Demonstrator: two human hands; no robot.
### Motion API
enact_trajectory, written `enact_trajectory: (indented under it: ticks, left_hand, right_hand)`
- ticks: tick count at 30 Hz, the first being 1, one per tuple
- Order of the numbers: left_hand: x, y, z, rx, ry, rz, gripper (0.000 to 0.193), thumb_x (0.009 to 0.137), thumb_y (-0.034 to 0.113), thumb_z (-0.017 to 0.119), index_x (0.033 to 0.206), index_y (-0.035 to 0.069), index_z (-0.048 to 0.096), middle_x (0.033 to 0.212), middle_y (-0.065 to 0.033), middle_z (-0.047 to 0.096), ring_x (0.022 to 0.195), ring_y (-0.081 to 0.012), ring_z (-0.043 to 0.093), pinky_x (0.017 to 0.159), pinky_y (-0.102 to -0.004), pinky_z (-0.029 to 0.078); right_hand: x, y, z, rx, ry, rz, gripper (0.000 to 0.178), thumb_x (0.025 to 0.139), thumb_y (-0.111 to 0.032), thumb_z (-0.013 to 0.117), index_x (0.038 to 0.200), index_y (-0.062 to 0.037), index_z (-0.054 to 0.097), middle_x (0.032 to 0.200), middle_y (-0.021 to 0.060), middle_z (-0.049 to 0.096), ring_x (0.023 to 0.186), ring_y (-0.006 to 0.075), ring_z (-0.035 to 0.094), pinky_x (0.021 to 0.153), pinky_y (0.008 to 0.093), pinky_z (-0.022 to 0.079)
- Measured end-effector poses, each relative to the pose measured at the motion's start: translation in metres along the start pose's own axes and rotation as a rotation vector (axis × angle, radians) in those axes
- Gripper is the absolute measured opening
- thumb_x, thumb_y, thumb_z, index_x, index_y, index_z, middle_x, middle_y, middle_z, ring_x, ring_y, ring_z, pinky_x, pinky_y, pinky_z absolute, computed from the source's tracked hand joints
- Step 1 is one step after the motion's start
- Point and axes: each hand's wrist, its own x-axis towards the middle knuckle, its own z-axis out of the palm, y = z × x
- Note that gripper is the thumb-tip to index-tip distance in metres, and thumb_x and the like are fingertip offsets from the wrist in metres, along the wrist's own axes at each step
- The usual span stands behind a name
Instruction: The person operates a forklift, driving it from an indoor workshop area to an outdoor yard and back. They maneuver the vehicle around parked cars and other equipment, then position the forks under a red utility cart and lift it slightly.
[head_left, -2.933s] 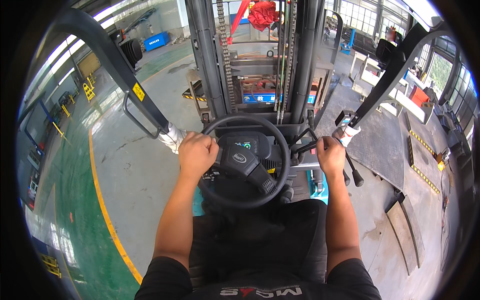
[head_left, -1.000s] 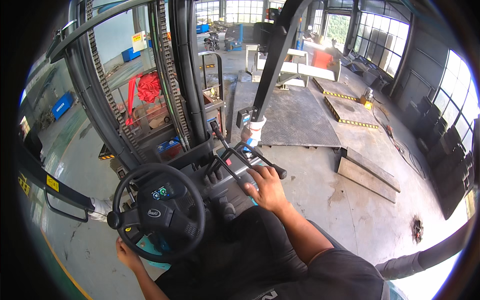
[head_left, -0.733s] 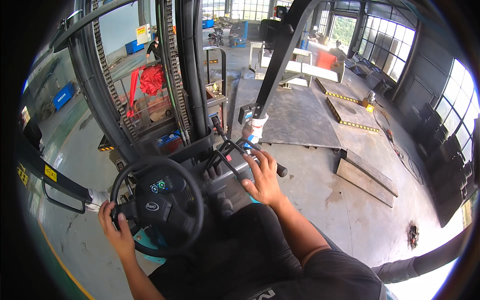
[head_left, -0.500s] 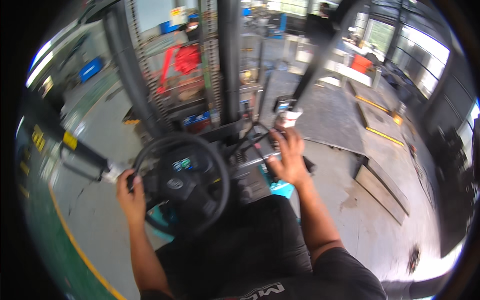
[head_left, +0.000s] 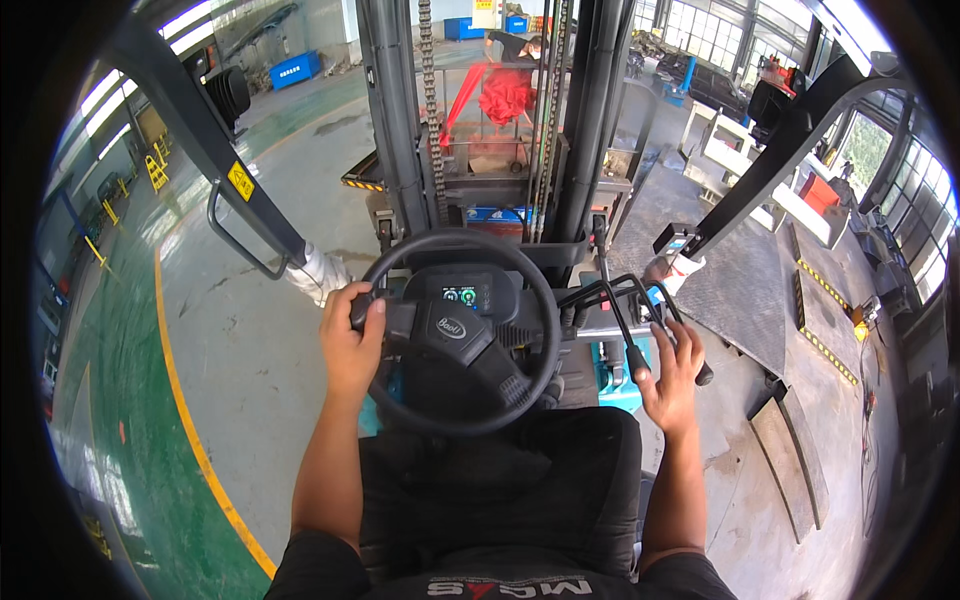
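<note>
My left hand (head_left: 352, 335) is closed around the black spinner knob (head_left: 362, 308) at the left side of a forklift's steering wheel (head_left: 552, 335). A small lit display (head_left: 466, 296) shows behind the wheel. My right hand (head_left: 674, 382) is at the black control levers to the right of the wheel, its fingers apart. Its thumb is beside the knob of the nearest lever (head_left: 637, 360), and its fingertips lie over another lever with a black knob (head_left: 705, 374). Whether the fingers press on these levers I cannot tell.
Ahead rises the forklift mast (head_left: 595, 120) with chains. Beyond it, a person (head_left: 515, 47) is behind a red cloth-like bundle (head_left: 507, 97). On the right lie a dark metal plate (head_left: 690, 260) and ramps with yellow-black edges (head_left: 828, 330). A yellow floor line (head_left: 190, 420) curves along the left.
The view has turned, so the cab and mast appear farther right. My right hand has drawn back from farther forward over the levers to their knobs. My left hand stays on the spinner knob.
</note>
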Motion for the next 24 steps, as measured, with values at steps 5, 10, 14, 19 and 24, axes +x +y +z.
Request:
enact_trajectory:
  ticks: [5,10,14,19,24]
  left_hand:
    - [-0.005,-0.002,-0.006,0.018,0.007,-0.016,0.025,0.094,0.011,0.076,0.116,0.003,0.068,0.1,-0.0102,0.064,0.089,-0.0254,0.063,0.083,-0.0353,0.051]
    - [-0.006,0.001,-0.01,0.009,-0.009,-0.036,0.025,0.094,0.011,0.076,0.117,0.004,0.068,0.102,-0.0103,0.065,0.091,-0.0259,0.064,0.085,-0.0349,0.052]
    - [-0.004,0.004,-0.006,0.0,-0.005,0.0,0.026,0.094,0.011,0.076,0.117,0.003,0.068,0.103,-0.0108,0.066,0.093,-0.0266,0.065,0.086,-0.0348,0.052]
    - [-0.004,0.01,0.0,-0.017,-0.008,-0.011,0.026,0.094,0.011,0.076,0.117,0.003,0.068,0.105,-0.0115,0.066,0.095,-0.0271,0.066,0.087,-0.0355,0.052]
    - [-0.018,0.017,-0.01,0.003,0.02,-0.029,0.027,0.094,0.011,0.076,0.118,0.002,0.068,0.104,-0.0123,0.065,0.094,-0.028,0.065,0.087,-0.0368,0.052]
  right_hand:
    - [-0.01,-0.005,0.001,-0.051,-0.024,0.024,0.072,0.095,-0.063,0.063,0.141,-0.0068,0.063,0.149,0.0178,0.051,0.14,0.0441,0.039,0.117,0.0601,0.028]
    - [-0.01,-0.023,0.006,-0.293,-0.01,0.069,0.067,0.091,-0.049,0.074,0.142,-0.007,0.062,0.149,0.0183,0.051,0.141,0.0429,0.041,0.118,0.0648,0.024]
    - [-0.008,-0.046,0.022,-0.327,-0.022,0.197,0.064,0.095,-0.033,0.072,0.149,-0.0054,0.053,0.15,0.0222,0.052,0.145,0.0415,0.042,0.12,0.0667,0.023]
    - [0.031,-0.034,0.039,-0.198,0.222,0.158,0.067,0.1,-0.027,0.067,0.156,0.0019,0.044,0.149,0.0239,0.052,0.143,0.0415,0.046,0.122,0.0604,0.026]
    - [0.06,-0.025,0.044,-0.174,0.275,0.046,0.066,0.099,-0.025,0.068,0.153,0.0063,0.044,0.136,0.0253,0.06,0.132,0.0431,0.054,0.117,0.0568,0.036]
